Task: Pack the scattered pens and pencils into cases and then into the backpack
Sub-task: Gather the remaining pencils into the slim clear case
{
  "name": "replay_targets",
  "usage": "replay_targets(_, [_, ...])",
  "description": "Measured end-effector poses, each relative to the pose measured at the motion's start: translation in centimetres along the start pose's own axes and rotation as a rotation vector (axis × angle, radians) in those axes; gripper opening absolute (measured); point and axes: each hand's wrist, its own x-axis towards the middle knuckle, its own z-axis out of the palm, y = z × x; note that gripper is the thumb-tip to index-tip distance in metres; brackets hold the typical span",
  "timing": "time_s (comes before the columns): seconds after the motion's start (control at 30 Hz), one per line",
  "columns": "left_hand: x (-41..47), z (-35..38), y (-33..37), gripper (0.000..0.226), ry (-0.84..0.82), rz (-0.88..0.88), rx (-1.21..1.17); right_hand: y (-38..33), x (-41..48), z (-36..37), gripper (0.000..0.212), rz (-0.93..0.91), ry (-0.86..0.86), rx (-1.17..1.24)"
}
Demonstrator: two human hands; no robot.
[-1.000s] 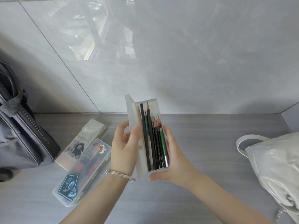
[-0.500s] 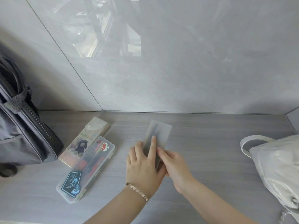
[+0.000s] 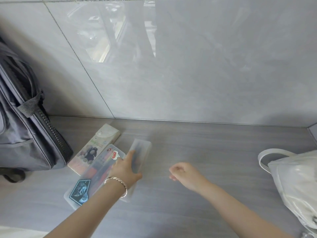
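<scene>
The frosted pencil case (image 3: pixel 143 149), a second ago held open in both hands with its pencils showing, is now closed and lies flat on the worktop (image 3: pixel 205 152). The left hand (image 3: pixel 126 169) rests on its lid with fingers extended, pressing rather than gripping. The right hand (image 3: pixel 182 173) has come off and hangs just to the right, loosely curled and holding nothing. Touching the left hand's far side is a clear stickered case (image 3: pixel 96 176), with a cream printed case (image 3: pixel 96 145) beyond it. The grey backpack (image 3: pixel 25 134) stands further left, and a white bag (image 3: pixel 295 177) sits well right of the right hand. Assessment: casing looks finished, and loading the backpack remains.
</scene>
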Motion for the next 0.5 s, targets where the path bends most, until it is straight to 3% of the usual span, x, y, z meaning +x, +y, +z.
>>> replay_targets(0.3, [-0.7,1.9,-0.7,0.046,0.101,0.079,0.635,2.2,0.2,-0.6,0.019,0.013,-0.007,0.01])
replay_targets(0.4, [-0.2,1.2,2.3,0.036,0.057,0.276,0.677,3.0,-0.2,-1.5,0.017,0.009,0.033,-0.103])
replay_targets(0.5, [-0.3,1.0,7.0,0.042,-0.16,0.514,0.624,4.1,-1.3,-3.4,0.021,0.036,0.08,-0.24])
